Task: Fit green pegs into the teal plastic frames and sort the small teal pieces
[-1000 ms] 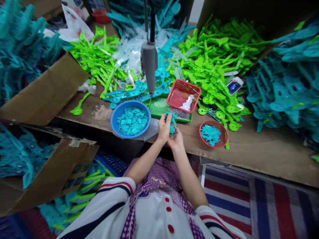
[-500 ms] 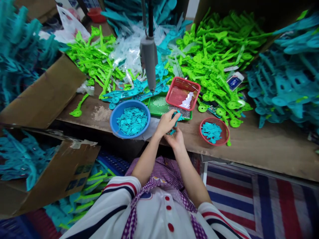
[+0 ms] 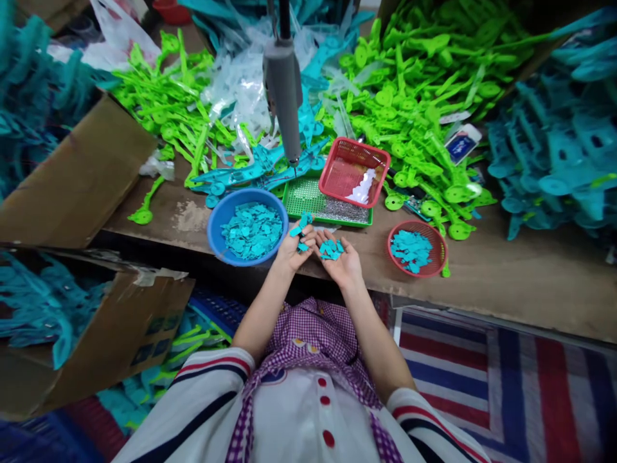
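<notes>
My left hand (image 3: 288, 256), turned partly upward at the front edge of the workbench, has small teal plastic pieces (image 3: 303, 225) between its fingers. Beside it, my right hand (image 3: 348, 267) is cupped palm up and carries a little heap of the same flat teal pieces (image 3: 331, 249). The fingertips of both hands nearly meet. Just left of them stands a blue basin (image 3: 212, 235) full of such pieces. A round red basket (image 3: 441, 257) with more of them sits to the right.
A grey power screwdriver (image 3: 283, 96) hangs above the bench (image 3: 506, 270). Behind my hands, a red basket (image 3: 332, 170) rests on a green tray (image 3: 296, 199) holding small metal parts. Bright green parts (image 3: 405, 109) are heaped at the back, and cardboard boxes (image 3: 77, 167) flank the left.
My hands have drawn apart: the left has come off the right and moved left, turning upward. The teal pieces in the right palm are now uncovered. The view has shifted slightly.
</notes>
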### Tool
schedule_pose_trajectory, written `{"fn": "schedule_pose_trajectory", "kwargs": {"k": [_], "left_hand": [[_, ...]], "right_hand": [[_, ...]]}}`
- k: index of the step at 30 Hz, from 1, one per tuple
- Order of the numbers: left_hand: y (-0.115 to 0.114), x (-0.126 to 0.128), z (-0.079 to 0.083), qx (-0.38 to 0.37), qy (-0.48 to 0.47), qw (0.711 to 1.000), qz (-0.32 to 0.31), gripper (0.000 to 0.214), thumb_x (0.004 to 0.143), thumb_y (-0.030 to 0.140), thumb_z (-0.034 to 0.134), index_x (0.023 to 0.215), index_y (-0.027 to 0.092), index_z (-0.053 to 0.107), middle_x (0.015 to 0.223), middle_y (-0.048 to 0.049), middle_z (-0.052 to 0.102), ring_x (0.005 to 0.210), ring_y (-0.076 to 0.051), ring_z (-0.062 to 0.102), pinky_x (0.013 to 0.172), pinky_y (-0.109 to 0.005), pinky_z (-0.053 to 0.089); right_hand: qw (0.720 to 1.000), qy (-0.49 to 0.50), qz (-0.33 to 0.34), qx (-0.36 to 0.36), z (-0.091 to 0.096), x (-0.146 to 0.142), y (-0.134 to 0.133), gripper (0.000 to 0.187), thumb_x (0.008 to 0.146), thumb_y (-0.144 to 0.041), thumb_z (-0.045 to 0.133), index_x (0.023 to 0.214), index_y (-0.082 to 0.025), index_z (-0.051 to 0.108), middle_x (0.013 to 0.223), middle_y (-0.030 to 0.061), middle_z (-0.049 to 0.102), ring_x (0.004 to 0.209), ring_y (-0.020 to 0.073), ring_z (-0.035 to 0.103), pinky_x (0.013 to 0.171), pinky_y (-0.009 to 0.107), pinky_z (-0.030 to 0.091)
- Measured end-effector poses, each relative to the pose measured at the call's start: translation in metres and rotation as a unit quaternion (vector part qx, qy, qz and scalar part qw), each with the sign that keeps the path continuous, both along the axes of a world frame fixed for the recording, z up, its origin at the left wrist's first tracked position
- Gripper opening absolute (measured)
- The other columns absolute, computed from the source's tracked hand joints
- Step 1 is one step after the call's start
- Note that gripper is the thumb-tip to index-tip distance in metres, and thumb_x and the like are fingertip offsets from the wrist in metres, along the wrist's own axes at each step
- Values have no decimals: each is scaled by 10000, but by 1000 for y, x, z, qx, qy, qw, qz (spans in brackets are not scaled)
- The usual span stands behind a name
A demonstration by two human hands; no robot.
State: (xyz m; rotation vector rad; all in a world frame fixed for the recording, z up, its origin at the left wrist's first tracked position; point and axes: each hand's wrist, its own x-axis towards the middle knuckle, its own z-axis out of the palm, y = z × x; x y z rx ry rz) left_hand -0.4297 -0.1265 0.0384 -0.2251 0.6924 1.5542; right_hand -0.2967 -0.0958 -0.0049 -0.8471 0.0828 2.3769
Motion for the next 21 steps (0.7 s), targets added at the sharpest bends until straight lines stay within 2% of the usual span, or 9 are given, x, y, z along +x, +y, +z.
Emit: {"fn": "schedule_pose_trajectory", "kwargs": {"k": [3,6,16,21], "left_hand": [[-9,3,-11,-18,-64,998,12,298,1029,129,323,905,157,593,578,57,365,417,-39,308,378,-115,256],[-7,8,-19,-22,-79,997,14,259,1015,142,371,906,162,606,604,42,384,443,-46,323,383,-123,277],[-2,8,-32,-22,-4,1000,-14,246,973,201,439,835,147,636,659,2,450,490,-67,348,392,-150,294],[2,10,-34,-28,-3,999,-24,284,967,253,440,772,148,617,652,-17,504,497,-76,404,419,-158,326]], "right_hand": [[1000,-10,-29,8,0,4,3,398,978,-274,303,1162,-157,636,1077,99,738,1039,179,693,1017,467,529],[998,-16,-65,21,4,7,5,399,960,-262,302,1130,-163,648,1087,92,738,1054,177,692,981,448,552],[992,-7,-123,40,1,12,8,393,913,-245,335,1107,-163,666,1153,96,724,1161,160,651,1024,403,521],[984,-3,-168,54,21,0,12,359,916,-236,331,992,-179,677,1059,66,738,1103,140,668,1042,381,508]]}}
